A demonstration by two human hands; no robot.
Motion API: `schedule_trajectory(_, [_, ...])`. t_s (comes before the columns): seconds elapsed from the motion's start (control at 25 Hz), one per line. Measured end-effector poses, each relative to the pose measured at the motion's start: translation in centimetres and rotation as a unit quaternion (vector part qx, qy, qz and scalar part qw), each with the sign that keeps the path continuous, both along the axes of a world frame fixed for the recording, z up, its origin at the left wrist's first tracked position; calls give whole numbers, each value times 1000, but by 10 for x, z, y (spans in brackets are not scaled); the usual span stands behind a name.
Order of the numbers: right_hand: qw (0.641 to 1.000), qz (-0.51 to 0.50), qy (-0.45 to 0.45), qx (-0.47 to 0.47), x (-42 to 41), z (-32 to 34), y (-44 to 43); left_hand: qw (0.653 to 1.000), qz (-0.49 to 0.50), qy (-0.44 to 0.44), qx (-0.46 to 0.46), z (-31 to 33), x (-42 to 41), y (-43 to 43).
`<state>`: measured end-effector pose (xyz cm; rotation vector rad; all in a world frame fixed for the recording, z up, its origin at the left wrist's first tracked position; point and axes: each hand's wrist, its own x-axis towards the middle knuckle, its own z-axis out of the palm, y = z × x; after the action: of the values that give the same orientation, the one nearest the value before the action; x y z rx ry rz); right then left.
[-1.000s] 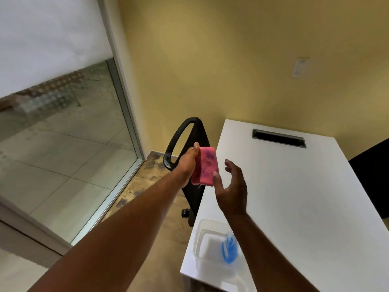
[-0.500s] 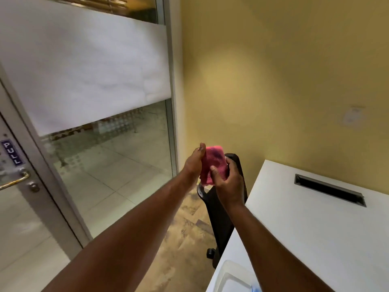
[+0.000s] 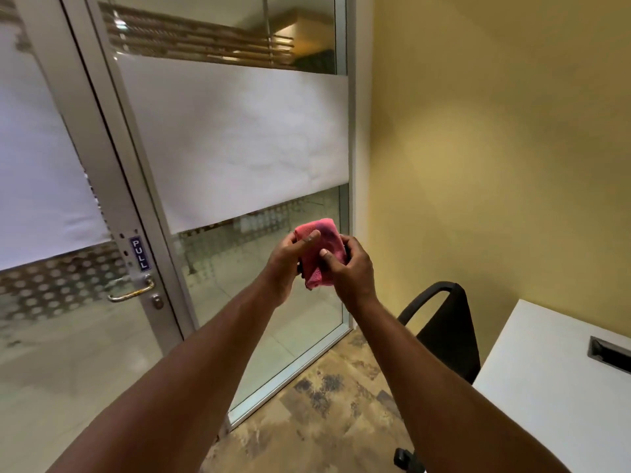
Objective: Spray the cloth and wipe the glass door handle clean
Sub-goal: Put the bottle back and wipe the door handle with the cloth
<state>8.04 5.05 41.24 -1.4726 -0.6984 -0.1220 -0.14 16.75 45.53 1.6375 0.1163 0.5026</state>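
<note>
A folded pink cloth [image 3: 322, 247] with a purple patch is held up in front of me by both hands. My left hand [image 3: 290, 259] grips its left side with the thumb across the front. My right hand [image 3: 350, 268] grips its right side, thumb pressed on the cloth. The glass door [image 3: 44, 336] stands at the left, shut, with a brass lever handle [image 3: 131, 293] below a blue PULL sign [image 3: 139, 253]. The handle is well to the left of and slightly below my hands, apart from them. No spray bottle is in view.
A fixed glass panel [image 3: 239, 148] with a frosted band fills the middle, beside a yellow wall [image 3: 495, 148]. A black office chair [image 3: 444, 329] stands at the lower right next to a white desk [image 3: 553, 404] with a cable slot [image 3: 609, 353]. Patterned floor lies below.
My view has swung left and up from the desk to the door, bringing the handle into sight. My right hand joined the left on the cloth. The container on the desk has left the view.
</note>
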Motion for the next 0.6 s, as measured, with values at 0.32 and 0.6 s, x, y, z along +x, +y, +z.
schedule_trajectory(0.32, [994,106,8,20,-17,23,128,992,123,-11,-27,1,-41,121])
schedule_trajectory(0.6, [981,192,4,15,-31,33,238,987,160,-26,2,19,-70,226])
